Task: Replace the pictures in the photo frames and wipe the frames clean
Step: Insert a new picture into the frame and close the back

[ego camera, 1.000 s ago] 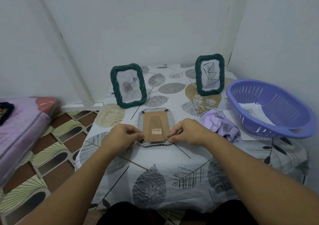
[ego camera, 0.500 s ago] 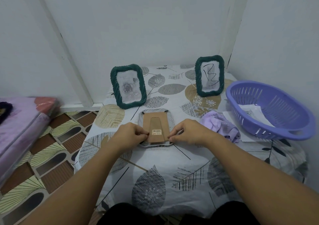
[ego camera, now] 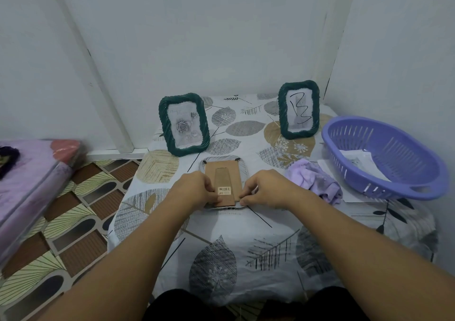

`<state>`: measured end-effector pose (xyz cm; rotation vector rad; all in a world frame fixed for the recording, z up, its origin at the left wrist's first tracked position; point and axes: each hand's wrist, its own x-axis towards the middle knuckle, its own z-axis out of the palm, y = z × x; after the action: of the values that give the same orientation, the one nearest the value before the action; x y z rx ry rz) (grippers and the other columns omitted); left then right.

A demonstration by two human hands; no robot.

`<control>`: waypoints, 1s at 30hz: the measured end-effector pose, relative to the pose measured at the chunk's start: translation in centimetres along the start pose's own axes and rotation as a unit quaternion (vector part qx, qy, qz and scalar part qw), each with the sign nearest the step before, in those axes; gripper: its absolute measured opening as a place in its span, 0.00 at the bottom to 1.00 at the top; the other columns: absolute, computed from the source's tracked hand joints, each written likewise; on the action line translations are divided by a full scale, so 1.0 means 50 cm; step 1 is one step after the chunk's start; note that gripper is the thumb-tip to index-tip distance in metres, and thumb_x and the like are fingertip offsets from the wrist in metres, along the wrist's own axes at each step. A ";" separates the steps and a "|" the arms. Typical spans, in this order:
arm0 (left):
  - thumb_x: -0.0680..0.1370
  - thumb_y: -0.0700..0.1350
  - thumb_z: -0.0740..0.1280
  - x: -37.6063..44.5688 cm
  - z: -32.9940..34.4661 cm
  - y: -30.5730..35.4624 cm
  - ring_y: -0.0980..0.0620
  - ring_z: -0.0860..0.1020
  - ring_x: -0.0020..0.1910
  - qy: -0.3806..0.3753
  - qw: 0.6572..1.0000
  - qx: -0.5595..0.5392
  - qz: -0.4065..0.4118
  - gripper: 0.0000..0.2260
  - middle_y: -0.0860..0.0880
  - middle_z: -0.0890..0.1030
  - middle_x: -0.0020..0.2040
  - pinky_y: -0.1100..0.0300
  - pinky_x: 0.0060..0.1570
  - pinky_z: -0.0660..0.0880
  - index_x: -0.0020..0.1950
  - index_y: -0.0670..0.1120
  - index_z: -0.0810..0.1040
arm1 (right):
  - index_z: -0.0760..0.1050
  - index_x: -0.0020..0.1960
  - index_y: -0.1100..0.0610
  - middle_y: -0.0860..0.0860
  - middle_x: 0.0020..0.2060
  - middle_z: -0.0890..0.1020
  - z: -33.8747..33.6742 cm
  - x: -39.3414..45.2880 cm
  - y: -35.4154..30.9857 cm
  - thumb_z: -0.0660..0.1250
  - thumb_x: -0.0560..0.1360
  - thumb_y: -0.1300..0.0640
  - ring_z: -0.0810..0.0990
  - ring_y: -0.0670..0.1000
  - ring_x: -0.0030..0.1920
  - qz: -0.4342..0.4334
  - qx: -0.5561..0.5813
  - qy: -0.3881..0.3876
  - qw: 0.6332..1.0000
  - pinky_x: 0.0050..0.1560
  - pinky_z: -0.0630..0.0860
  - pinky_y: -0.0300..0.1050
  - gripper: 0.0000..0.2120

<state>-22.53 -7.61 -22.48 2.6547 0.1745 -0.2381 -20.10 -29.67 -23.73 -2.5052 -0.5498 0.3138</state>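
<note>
Three frames sit on the leaf-print tablecloth (ego camera: 221, 224): two green ones stand upright, a rose-picture frame (ego camera: 184, 124) at about eleven o'clock from the hands and a scribbled-picture frame (ego camera: 298, 110) at about one o'clock. The third, a grey frame (ego camera: 243, 170), lies face down at twelve o'clock, its long axis running straight away from the person, its brown backing board (ego camera: 222, 175) with folded stand facing up. The left hand (ego camera: 194, 189) and right hand (ego camera: 267, 189) flank its near end, fingers curled narrow and pinching at the board's lower corners; both are equally near, one per side. I judge they are working the backing loose or seating it, but cannot tell which. A lilac cloth (ego camera: 314, 179) lies at two o'clock, just beside the right hand, and a purple basket (ego camera: 384, 192) holding paper sits further right.
</note>
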 end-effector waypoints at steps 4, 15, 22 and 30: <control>0.69 0.55 0.81 0.004 0.000 0.001 0.55 0.82 0.41 -0.008 1.000 0.007 -0.002 0.11 0.52 0.85 0.40 0.60 0.40 0.76 0.43 0.49 0.85 | 0.87 0.46 0.52 0.45 0.41 0.87 0.004 -0.006 -0.005 0.76 0.72 0.50 0.83 0.46 0.45 -0.032 -0.058 0.015 0.998 0.51 0.79 0.45 0.06; 0.70 0.55 0.80 0.004 0.006 -0.008 0.53 0.83 0.41 -0.008 1.000 -0.007 -0.002 0.11 0.52 0.86 0.38 0.59 0.42 0.77 0.42 0.48 0.87 | 0.83 0.45 0.50 0.45 0.40 0.86 0.051 -0.018 -0.006 0.71 0.72 0.47 0.82 0.49 0.44 -0.016 -0.082 0.117 0.990 0.45 0.78 0.46 0.07; 0.70 0.55 0.80 0.001 0.005 -0.006 0.52 0.83 0.42 -0.009 1.000 -0.007 -0.001 0.12 0.51 0.86 0.39 0.58 0.42 0.77 0.43 0.48 0.87 | 0.83 0.43 0.49 0.45 0.41 0.86 0.054 -0.017 0.000 0.74 0.73 0.45 0.81 0.48 0.45 0.019 -0.040 0.128 0.991 0.45 0.77 0.45 0.08; 0.71 0.57 0.79 -0.014 0.001 -0.009 0.53 0.82 0.42 -0.007 1.000 -0.015 0.003 0.12 0.53 0.85 0.40 0.55 0.46 0.80 0.44 0.50 0.86 | 0.85 0.39 0.52 0.46 0.37 0.86 0.045 -0.007 0.005 0.75 0.74 0.46 0.82 0.47 0.42 0.050 0.056 0.109 0.991 0.46 0.77 0.45 0.10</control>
<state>-23.31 -7.33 -22.59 2.6230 0.1635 -0.2512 -21.08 -28.98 -25.68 -2.4233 -0.3116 0.1018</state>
